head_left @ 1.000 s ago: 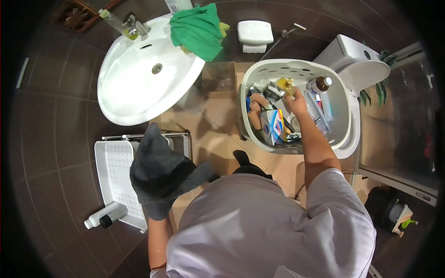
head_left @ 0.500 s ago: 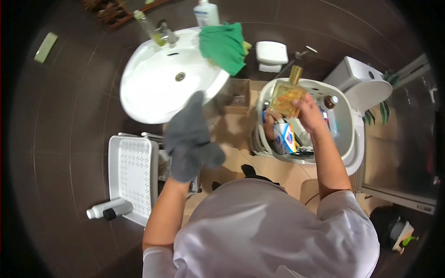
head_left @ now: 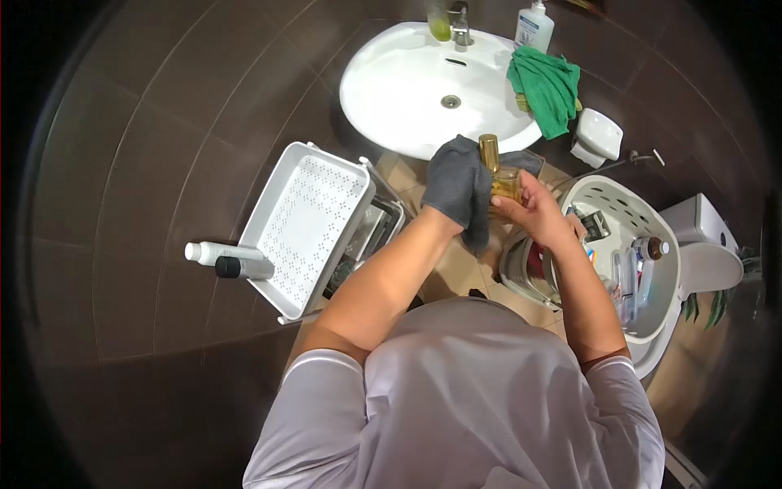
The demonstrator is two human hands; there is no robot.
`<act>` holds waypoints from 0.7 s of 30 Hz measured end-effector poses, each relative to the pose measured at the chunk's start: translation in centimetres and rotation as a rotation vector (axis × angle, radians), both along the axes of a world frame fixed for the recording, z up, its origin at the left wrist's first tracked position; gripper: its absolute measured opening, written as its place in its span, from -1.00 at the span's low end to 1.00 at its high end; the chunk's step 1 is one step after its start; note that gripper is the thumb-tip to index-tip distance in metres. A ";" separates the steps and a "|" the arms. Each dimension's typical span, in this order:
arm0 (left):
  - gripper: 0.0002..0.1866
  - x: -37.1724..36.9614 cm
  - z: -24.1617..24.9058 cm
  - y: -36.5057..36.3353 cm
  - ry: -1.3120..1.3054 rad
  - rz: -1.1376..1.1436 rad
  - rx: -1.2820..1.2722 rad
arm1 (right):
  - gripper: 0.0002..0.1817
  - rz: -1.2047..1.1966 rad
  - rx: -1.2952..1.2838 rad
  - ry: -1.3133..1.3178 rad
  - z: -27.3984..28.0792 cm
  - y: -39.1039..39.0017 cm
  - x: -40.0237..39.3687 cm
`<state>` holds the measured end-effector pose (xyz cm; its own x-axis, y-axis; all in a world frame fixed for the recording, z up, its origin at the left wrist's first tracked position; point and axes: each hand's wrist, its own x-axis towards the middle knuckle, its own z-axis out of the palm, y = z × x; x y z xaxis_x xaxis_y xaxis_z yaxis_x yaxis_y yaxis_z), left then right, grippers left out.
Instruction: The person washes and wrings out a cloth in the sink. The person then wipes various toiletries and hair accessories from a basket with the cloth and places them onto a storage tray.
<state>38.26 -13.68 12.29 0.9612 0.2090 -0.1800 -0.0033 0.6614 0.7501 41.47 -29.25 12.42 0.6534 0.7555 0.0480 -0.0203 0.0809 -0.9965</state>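
Note:
My right hand (head_left: 538, 213) is closed around a perfume bottle (head_left: 507, 186) of clear glass with yellow liquid and a gold cap. The bottle is upright in front of me, just below the sink's front rim. A dark grey cloth (head_left: 458, 183) covers my left hand, hiding its fingers, and one end hangs down. Cloth and bottle meet side by side, with part of the cloth also showing behind the bottle.
A white sink (head_left: 391, 98) is ahead, with a green cloth (head_left: 547, 90) and a pump bottle (head_left: 533, 28) at its right. Left stands a white tray cart (head_left: 305, 220) holding two bottles. Right, a laundry basket (head_left: 668, 306) with several toiletries rests by the toilet (head_left: 707, 265).
My right hand has carried the perfume bottle from over the basket toward the middle. My left hand with the grey cloth has come up against the bottle. The view has turned left.

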 end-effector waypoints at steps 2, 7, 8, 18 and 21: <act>-0.87 0.2 -0.9 1.4 -0.115 0.031 0.572 | -0.66 0.026 -0.018 0.001 0.5 0.8 -0.3; -0.75 -1.2 -0.7 5.0 -0.217 0.044 1.436 | -0.65 0.135 -0.033 0.075 1.5 2.9 -0.5; -0.80 -2.5 2.2 4.7 -0.183 -0.026 1.482 | -0.65 0.150 -0.037 0.066 1.5 3.3 -0.4; -0.77 -5.5 1.8 9.5 -0.210 -0.129 -0.080 | -0.61 0.338 0.012 0.315 3.0 7.1 -2.0; -0.77 -5.9 1.8 10.1 -0.257 -0.146 0.041 | -0.62 0.367 -0.030 0.337 3.3 7.7 -2.1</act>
<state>32.39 -3.62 14.04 0.9946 0.0668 0.0789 -0.1034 0.6376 0.7634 39.33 -21.54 15.74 0.3194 0.9364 -0.1452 -0.3637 -0.0204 -0.9313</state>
